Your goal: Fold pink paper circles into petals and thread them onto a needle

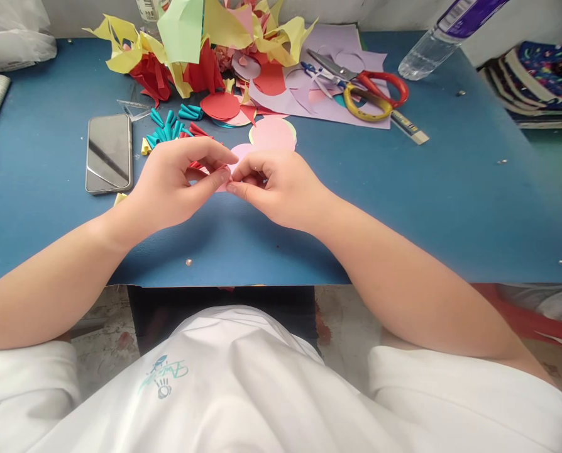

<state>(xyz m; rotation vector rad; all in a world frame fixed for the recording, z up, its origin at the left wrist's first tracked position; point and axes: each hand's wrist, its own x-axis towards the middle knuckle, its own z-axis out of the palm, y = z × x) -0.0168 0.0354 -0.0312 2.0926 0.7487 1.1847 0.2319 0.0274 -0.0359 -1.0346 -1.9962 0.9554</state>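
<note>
Over the blue table [403,207], my left hand [177,179] and my right hand [281,189] meet fingertip to fingertip. Thumb and forefinger of each are pinched on a small piece of pink paper [222,187], mostly hidden by the fingers. Just beyond them lie pink paper circles [274,134], the nearest one partly covered by my hands. Teal rolled paper pieces [166,131] and red rolled paper pieces [200,130] sit behind my left hand. Farther back is a small stack of red paper circles [220,106].
A phone [109,154] lies left of my left hand. Crumpled yellow paper scraps [123,50] and red scraps pile up at the back. Scissors [373,88] rest on purple paper [309,104], near an eraser [409,127]. A bottle [432,50] stands at the back right.
</note>
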